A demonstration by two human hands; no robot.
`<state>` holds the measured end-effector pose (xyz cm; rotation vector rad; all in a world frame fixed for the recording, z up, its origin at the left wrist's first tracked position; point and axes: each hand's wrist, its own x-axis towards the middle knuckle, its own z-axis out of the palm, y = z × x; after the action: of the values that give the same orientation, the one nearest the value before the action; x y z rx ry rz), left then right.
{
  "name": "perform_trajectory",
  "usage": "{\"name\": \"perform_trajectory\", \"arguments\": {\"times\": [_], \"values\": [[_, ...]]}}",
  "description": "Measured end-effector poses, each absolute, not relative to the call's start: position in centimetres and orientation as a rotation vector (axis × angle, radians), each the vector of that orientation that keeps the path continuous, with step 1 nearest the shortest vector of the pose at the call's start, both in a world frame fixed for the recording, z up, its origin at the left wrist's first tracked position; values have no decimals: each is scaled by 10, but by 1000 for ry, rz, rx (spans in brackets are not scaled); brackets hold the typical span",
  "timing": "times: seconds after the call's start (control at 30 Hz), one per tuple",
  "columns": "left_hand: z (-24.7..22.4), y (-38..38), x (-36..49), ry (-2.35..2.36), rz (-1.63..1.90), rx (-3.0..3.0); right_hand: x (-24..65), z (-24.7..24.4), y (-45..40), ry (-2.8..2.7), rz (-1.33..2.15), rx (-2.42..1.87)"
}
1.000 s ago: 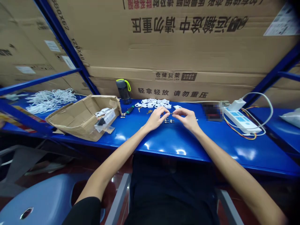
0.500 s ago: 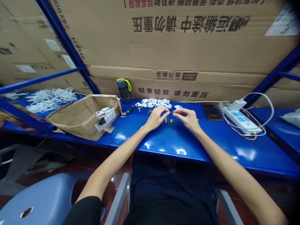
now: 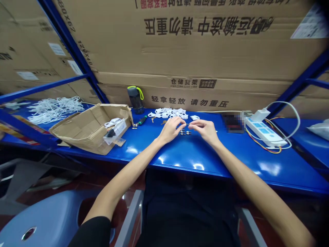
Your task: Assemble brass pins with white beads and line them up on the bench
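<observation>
Blue is the one table (image 3: 190,154) beneath the left hand (image 3: 171,130) and right hand (image 3: 207,131), both pinched nearly closed on one thin piece (image 3: 187,124).

A small thin part (image 3: 187,124) is held between the fingertips of the left hand (image 3: 171,130) and right hand (image 3: 205,131), above the blue bench (image 3: 164,151); small metal fittings (image 3: 185,132) are noted just beside.

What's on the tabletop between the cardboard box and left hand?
In the head view, a green-and-black screwdriver and small brass-coloured parts lie between the cardboard box and left hand, on the blue tabletop.
</observation>
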<state>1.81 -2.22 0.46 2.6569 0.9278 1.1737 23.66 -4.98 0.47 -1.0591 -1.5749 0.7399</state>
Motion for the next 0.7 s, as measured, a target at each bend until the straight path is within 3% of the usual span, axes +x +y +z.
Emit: {"name": "perform_trajectory", "arguments": {"times": [0.7], "values": [[5,-23,17,924,1169,2790,235,5,-51,-1583,822,-1057]]}}
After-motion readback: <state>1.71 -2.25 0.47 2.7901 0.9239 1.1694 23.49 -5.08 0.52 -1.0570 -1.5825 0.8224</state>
